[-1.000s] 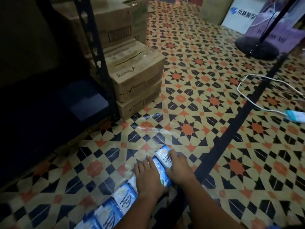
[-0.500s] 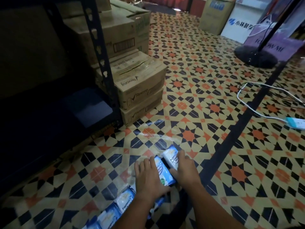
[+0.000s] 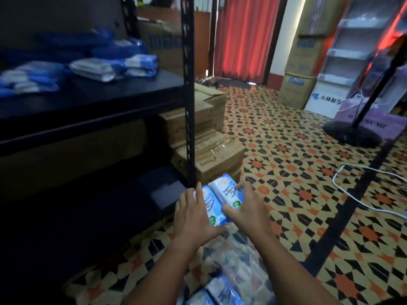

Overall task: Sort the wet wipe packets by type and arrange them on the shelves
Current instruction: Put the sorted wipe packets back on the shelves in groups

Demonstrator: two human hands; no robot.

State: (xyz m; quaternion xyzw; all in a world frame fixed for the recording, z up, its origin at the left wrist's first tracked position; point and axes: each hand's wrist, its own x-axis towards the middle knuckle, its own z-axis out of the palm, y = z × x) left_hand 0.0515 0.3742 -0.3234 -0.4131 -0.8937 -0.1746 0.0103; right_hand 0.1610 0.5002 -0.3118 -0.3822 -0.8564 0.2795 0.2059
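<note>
**Two wipe packets held between both hands, beside the shelf post**

I observe both hands raised in front of the black metal shelving unit, carrying two wet wipe packets side by side. The left hand lies along the left-hand packet, fingers extended nearly straight over its face and pressing it inward. The right hand grips the right-hand packet, thumb curled at its near end and fingers wrapped over its far edge. The two packets touch each other along their long sides. Both are white and blue with "Antibacterial Wipes" legible on the label and a small green mark near the lower end. They sit just right of the shelf's upright post, roughly level with the lowest shelf.

On the upper shelf board I note several blue and white packets lying in loose, blurred heaps; their type cannot be read. Further packets remain on the patterned tile floor at the bottom edge of the view, between the forearms, partly under clear wrapping.

Behind the post stand stacked cardboard boxes. Further off: a red curtain, more cartons, a fan base and a white cable on the floor.
</note>
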